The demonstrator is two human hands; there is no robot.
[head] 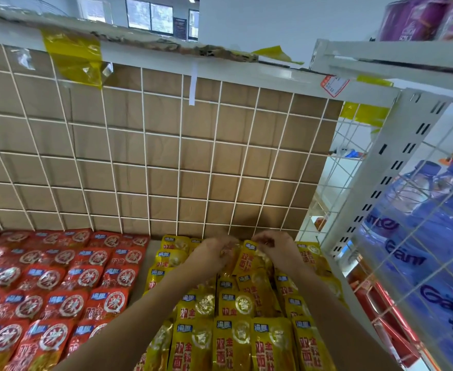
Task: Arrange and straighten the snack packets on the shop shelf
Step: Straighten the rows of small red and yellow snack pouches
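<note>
Yellow snack packets (236, 341) lie in rows on the right half of the shelf, reaching back to the wire grid. Both my arms stretch to the back row. My left hand (212, 251) and my right hand (273, 246) have curled fingers on the top edge of one tilted yellow packet (246, 259), which stands up a little above its neighbours. Red snack packets (56, 285) fill the left half in overlapping rows.
A white wire grid (145, 156) backed by brown cardboard closes the shelf's rear. A bare strip of shelf (142, 271) separates red from yellow packets. At the right, a white slotted upright (391, 170) and wire panel stand before shrink-wrapped water bottles (420, 236).
</note>
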